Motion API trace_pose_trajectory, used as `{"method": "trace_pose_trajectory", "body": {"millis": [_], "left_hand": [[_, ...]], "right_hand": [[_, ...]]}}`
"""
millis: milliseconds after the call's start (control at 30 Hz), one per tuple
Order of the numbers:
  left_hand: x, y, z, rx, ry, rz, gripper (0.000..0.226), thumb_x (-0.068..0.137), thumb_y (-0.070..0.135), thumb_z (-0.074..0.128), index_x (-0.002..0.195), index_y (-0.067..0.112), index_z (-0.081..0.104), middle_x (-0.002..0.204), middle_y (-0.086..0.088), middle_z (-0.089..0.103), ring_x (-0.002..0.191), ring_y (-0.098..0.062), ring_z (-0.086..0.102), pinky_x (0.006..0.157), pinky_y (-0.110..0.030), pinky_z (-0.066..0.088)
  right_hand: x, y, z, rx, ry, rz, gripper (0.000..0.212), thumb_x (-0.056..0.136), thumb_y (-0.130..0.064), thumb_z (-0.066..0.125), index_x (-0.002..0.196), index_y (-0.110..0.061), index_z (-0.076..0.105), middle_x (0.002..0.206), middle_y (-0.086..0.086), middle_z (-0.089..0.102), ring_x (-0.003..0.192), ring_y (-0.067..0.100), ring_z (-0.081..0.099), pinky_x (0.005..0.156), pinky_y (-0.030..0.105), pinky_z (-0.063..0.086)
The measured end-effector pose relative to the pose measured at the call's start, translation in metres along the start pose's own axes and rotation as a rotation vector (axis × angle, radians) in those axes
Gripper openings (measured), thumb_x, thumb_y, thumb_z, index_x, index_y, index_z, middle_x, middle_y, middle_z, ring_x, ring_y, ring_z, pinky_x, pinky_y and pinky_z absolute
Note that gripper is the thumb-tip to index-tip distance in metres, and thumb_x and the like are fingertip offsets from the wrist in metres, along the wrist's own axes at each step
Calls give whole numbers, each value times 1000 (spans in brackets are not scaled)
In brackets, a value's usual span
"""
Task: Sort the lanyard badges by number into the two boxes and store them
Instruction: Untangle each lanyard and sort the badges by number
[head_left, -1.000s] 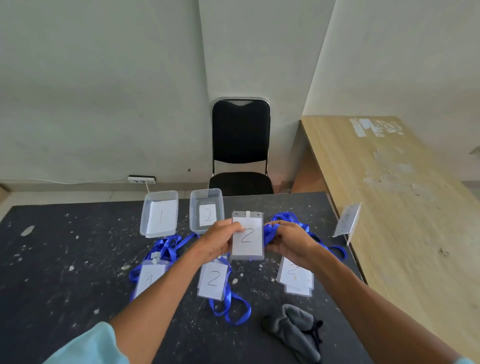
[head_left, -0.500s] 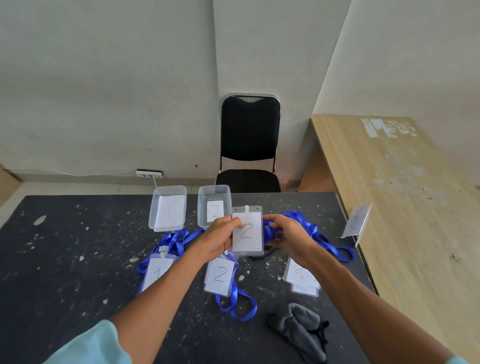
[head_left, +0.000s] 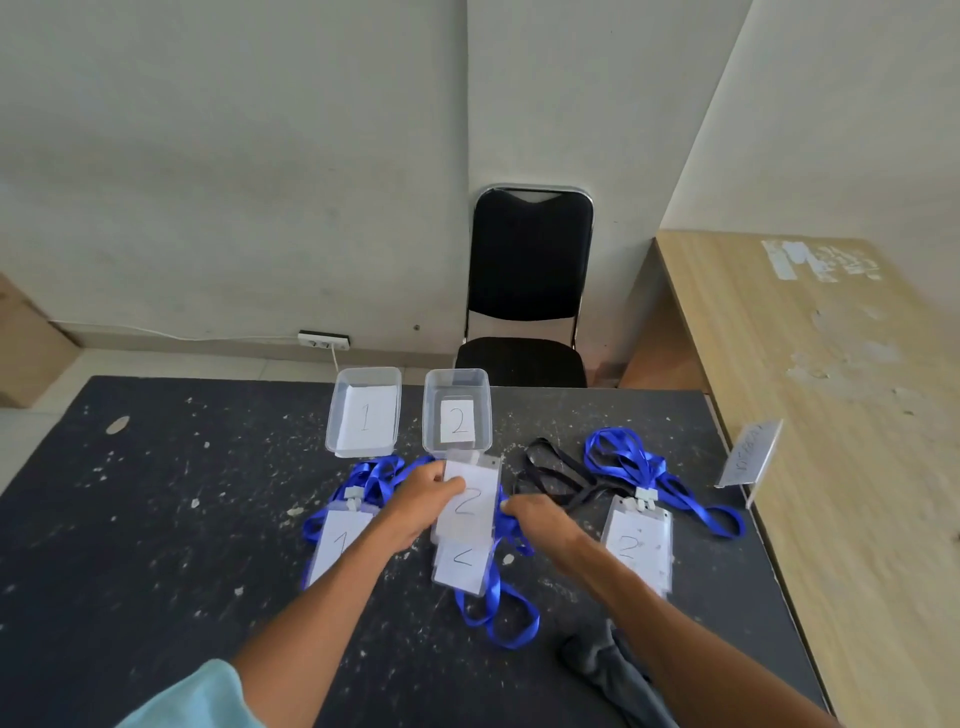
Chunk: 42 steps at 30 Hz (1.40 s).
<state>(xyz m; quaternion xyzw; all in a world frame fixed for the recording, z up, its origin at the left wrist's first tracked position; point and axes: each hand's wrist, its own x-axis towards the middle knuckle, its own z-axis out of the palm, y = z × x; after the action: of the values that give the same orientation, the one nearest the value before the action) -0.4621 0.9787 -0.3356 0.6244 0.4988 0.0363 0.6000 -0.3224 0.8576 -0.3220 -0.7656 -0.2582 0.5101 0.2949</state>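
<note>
Left hand (head_left: 422, 500) grip clamped on badge "2" (head_left: 467, 506), now just below box 2 (head_left: 457, 373), centre frame. Right hand (head_left: 540, 519) grip clamped round bunched strap (head_left: 521, 540). Drop-in likely next.

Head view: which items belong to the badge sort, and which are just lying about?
Job: box 1, box 2, held badge in left hand, its blue lanyard in right hand, badge 1, middle badge 2, right badge 2.
Lying about: grey cloth, sign stand, black chair, power strip.
</note>
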Motion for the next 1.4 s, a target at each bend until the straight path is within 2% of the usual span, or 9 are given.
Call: {"method": "trace_pose_trajectory", "body": {"millis": [100, 200, 433, 533, 667, 967, 1100, 1200, 1400], "left_hand": [[0, -25, 4, 45, -3, -48, 11, 91, 13, 57, 97, 14, 67, 92, -4, 72, 82, -17, 69, 67, -33, 54], [8, -50, 12, 122, 53, -74, 15, 90, 14, 62, 104, 10, 65, 97, -6, 71, 88, -19, 69, 70, -30, 52], [21, -67, 29, 223, 231, -19, 19, 85, 19, 74, 101, 16, 64, 98, 2, 69, 83, -9, 61, 61, -11, 39], [23, -68, 34, 206, 255, -38, 29, 83, 20, 78, 105, 17, 59, 90, 1, 65, 80, -11, 61, 61, -15, 40], [25, -70, 34, 230, 244, -22, 34, 83, 27, 76, 111, 19, 59, 92, 3, 64, 82, -8, 62, 66, -21, 46], [22, -69, 30, 258, 307, -13, 29, 91, 24, 68, 116, 13, 60, 98, 2, 61, 87, -12, 59, 74, -23, 45], [18, -60, 39, 314, 401, 57, 21, 94, 18, 62, 114, 11, 61, 99, 0, 62, 86, -12, 60, 70, -22, 51], [18, -51, 55, 364, 433, 189, 19, 93, 16, 63, 112, 16, 63, 105, 2, 61, 96, -13, 60, 78, -27, 53], [19, -24, 125, 319, 185, 349, 16, 96, 18, 57, 111, 19, 63, 101, 5, 60, 90, -9, 58, 81, -25, 49]], "right_hand": [[16, 19, 25, -87, 61, 24, 29, 98, -9, 46, 69, -10, 49, 61, 0, 45, 55, 10, 37, 51, 23, 34], [28, 40, 42, -77, 131, 72, 30, 94, -6, 49, 65, -14, 51, 61, -2, 49, 55, 11, 42, 57, 27, 40], [46, 59, 53, 40, 250, 116, 15, 97, -9, 54, 110, -16, 59, 98, -2, 61, 77, 4, 57, 51, 9, 42], [50, 63, 56, -17, 288, 127, 20, 94, -18, 58, 114, -19, 60, 114, 4, 62, 92, 15, 61, 75, 25, 55], [48, 66, 54, -182, 304, 148, 26, 92, -37, 54, 117, -31, 59, 113, -3, 63, 105, 21, 58, 98, 40, 45], [38, 68, 43, -86, 363, 114, 25, 95, -24, 44, 116, -20, 57, 115, 1, 49, 108, 22, 51, 98, 41, 46], [33, 72, 36, 21, 331, 77, 26, 95, -17, 42, 113, -16, 60, 104, 3, 61, 82, 16, 59, 75, 31, 52], [26, 80, 16, 15, 392, 37, 25, 96, -16, 44, 114, -17, 61, 105, 1, 64, 88, 16, 61, 75, 26, 48], [6, 125, -41, -358, 417, -90, 17, 93, -31, 53, 95, -17, 62, 94, 4, 68, 91, 25, 62, 80, 36, 48]]}}
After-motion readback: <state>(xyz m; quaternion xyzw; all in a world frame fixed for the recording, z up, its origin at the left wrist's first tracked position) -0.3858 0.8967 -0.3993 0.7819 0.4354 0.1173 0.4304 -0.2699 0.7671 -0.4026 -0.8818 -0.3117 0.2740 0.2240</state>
